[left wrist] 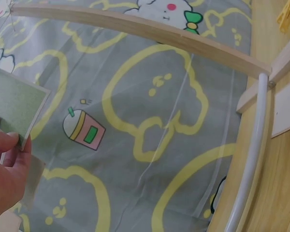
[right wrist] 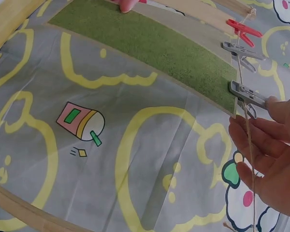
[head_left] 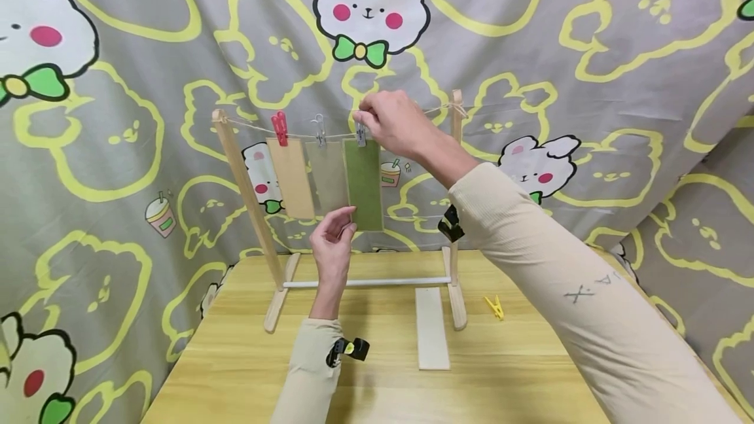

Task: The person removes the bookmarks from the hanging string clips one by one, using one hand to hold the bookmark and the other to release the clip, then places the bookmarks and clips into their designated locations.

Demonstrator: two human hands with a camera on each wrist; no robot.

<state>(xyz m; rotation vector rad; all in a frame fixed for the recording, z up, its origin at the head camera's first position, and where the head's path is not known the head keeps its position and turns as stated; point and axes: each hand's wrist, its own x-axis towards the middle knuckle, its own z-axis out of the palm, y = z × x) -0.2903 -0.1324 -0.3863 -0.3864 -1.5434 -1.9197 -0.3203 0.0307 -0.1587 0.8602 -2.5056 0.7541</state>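
Observation:
A green card hangs from the string by a grey clothespin. My left hand pinches the card's lower left edge; in the left wrist view the thumb lies on its face. My right hand is at the grey clothespin. The right wrist view shows the thumb at the handle end, with the curled fingers beside the card's top corner. Left of it hang a grey-beige card under a pale clothespin and a tan card under a red clothespin.
The string runs between two wooden posts, joined low down by a white rod. On the wooden table lie a cream card and a yellow clothespin. A patterned curtain hangs behind.

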